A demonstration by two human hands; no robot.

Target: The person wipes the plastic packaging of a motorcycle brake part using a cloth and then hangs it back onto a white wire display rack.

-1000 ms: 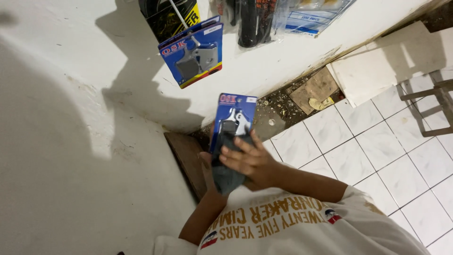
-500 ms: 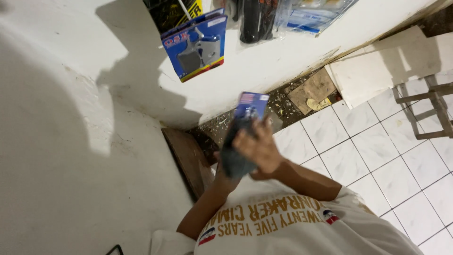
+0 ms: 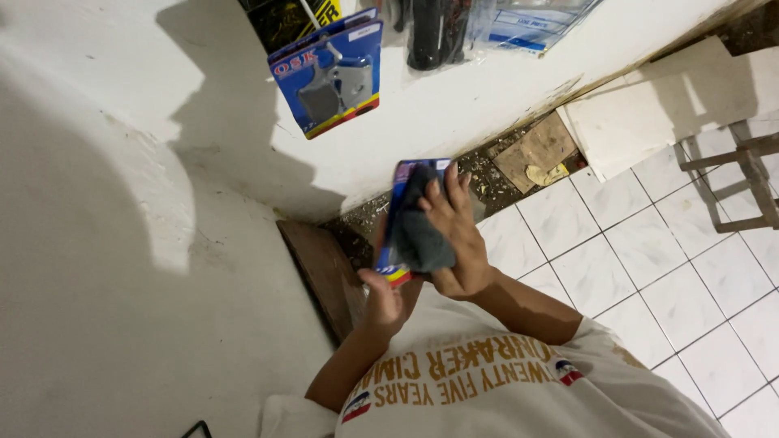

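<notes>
My left hand [image 3: 381,304] grips the lower end of a blue blister package [image 3: 395,219], held upright and turned almost edge-on in front of my chest. With its fingers spread, my right hand [image 3: 454,235] presses a dark grey cloth [image 3: 422,231] flat against the package's face. The cloth hides most of the package front.
On the white wall hang a second blue blister package [image 3: 329,77], black parts [image 3: 434,32] and a clear bag [image 3: 527,20]. A brown board [image 3: 324,276] leans in the corner. White floor tiles [image 3: 649,259], a white slab [image 3: 657,105] and a metal stool frame [image 3: 751,178] lie to the right.
The package has turned from face-on to nearly edge-on. My right hand with the cloth has slid up over its front.
</notes>
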